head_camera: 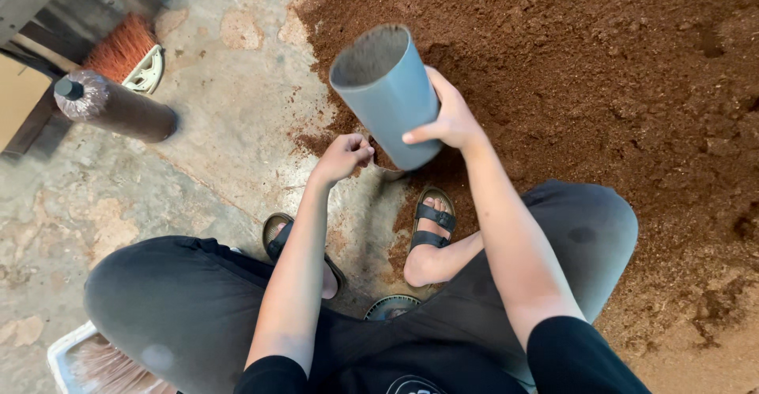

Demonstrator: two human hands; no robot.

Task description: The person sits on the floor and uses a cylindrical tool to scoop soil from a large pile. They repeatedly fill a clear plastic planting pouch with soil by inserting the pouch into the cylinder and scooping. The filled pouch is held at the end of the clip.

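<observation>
We see a grey pipe (387, 94) tilted above the edge of the brown soil heap (601, 70), our right hand (451, 117) wrapped around its lower part. Our left hand (342, 157) is curled shut just beside the pipe's bottom end; whether it holds anything, we cannot tell. A filled plastic bag (115, 108) lies on the concrete floor (229, 94) near an orange brush (126, 52).

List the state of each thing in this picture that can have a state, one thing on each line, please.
Grey plastic pipe section: tilted, open top end empty, held near its lower end.
Right hand: gripping the pipe's side.
Left hand: closed in a fist beside the pipe's lower end.
Filled cylindrical bag of brown substrate: lying on its side, neck capped.
Reddish-brown loose substrate pile: heaped on the concrete floor.
Orange-bristled brush: lying unused.
</observation>
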